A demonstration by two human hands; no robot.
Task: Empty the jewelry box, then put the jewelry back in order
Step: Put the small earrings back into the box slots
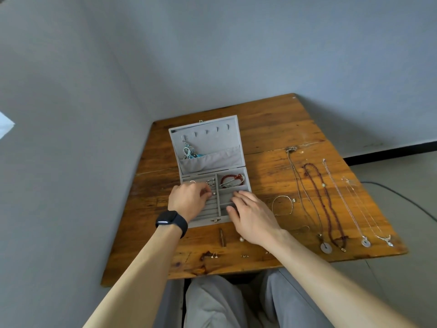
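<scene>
The grey jewelry box (pixel 236 138) stands open on the wooden table (pixel 272 129). Silver earrings (pixel 187 150) hang inside its lid. A red bead bracelet (pixel 233 179) lies in the back right compartment, and a few rings (pixel 211 183) sit in the ring rows on the left. My left hand (pixel 189 200), with a black watch on the wrist, is over those rows. Its fingertips are pinched on a small silver ring. My right hand (pixel 253 216) rests with fingers spread on the box's front right corner and holds nothing.
Several necklaces (pixel 325 204) lie in parallel lines on the right half of the table, with a thin bangle (pixel 282 205) beside the box. Small earrings (pixel 214 255), a pearl (pixel 241 239) and a brown stick (pixel 221 237) lie near the front edge. A wall is close on the left.
</scene>
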